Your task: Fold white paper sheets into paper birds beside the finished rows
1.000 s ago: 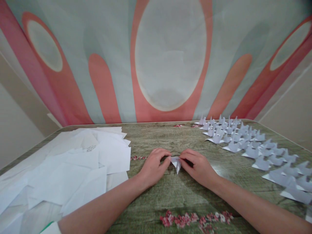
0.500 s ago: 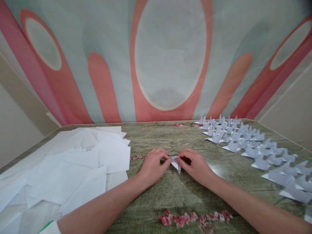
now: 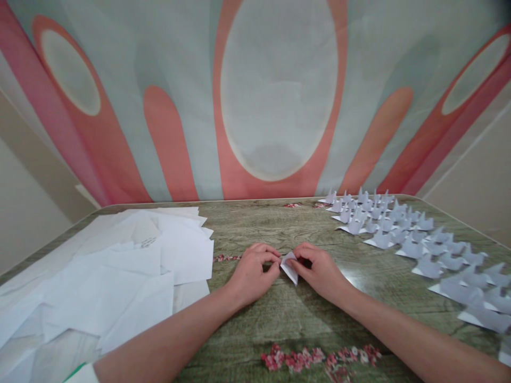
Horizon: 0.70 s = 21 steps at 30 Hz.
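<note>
Since the little folded paper (image 3: 289,270) sits right in the gap between the hands, it's all about which side has it. That'd be the right hand (image 3: 322,269): thumb and fingers have it pinched, with the paper just to the left of that thumb. Longways it runs roughly toward the wearer, narrow tip nearest and tilted a bit toward the right hand. The left hand (image 3: 253,274) is curled just beside the paper's other edge, fingertips close together; can't tell if they're touching it. Off past the left hand there's a heap of loose white sheets (image 3: 120,290), and well right of the right hand, rows of folded paper birds (image 3: 429,267) on the bench (image 3: 243,340).
</note>
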{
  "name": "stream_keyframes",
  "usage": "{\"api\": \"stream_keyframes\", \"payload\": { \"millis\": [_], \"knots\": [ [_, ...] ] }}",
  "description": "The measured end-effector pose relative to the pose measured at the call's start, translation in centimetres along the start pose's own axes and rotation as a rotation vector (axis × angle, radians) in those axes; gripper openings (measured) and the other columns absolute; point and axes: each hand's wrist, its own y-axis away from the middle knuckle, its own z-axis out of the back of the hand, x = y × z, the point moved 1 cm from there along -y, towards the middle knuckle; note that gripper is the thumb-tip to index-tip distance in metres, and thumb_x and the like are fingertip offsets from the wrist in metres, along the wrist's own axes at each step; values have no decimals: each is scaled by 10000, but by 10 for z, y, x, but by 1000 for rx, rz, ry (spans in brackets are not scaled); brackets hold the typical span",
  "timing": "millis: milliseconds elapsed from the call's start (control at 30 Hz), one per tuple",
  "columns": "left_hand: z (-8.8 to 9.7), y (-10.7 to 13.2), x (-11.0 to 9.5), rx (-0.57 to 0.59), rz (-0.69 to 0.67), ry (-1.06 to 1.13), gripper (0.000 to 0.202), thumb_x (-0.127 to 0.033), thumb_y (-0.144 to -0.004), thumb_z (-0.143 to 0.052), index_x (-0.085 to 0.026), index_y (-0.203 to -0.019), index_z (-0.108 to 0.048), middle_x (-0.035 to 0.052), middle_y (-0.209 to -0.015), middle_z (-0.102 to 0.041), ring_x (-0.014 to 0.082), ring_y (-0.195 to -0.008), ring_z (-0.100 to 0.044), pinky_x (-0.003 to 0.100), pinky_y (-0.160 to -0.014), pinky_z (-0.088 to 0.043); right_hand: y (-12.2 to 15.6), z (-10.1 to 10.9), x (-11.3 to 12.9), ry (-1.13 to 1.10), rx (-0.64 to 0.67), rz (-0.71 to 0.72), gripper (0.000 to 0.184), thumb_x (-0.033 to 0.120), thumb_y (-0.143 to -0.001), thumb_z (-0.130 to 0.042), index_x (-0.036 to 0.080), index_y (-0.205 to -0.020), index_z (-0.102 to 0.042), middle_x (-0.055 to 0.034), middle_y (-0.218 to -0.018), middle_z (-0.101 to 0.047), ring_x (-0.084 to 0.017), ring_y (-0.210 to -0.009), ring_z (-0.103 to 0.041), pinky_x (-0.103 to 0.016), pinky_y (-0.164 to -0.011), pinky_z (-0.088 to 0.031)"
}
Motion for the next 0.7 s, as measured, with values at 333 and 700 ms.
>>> {"api": "stream_keyframes", "payload": {
  "millis": [333,700],
  "knots": [
    [2,-2,3,45,-3,46,133,-230,-796,-581,-248,-795,-713,15,-892,-670,183,-889,-578,339,-853,-418,1,1,0,-5,-14,5,165,219,-809,-569,182,-656,-620,-7,-683,-560,-137,-633,-520,-259,-592,-402],
    [-4,-8,8,59,32,-17,140,-352,-760,-634,-243,-806,-708,7,-850,-674,188,-853,-583,316,-800,-423,2,1,-3,-37,20,-16,145,179,-786,-592,190,-657,-657,-9,-710,-578,-135,-649,-542,-252,-598,-420]
  ]
}}
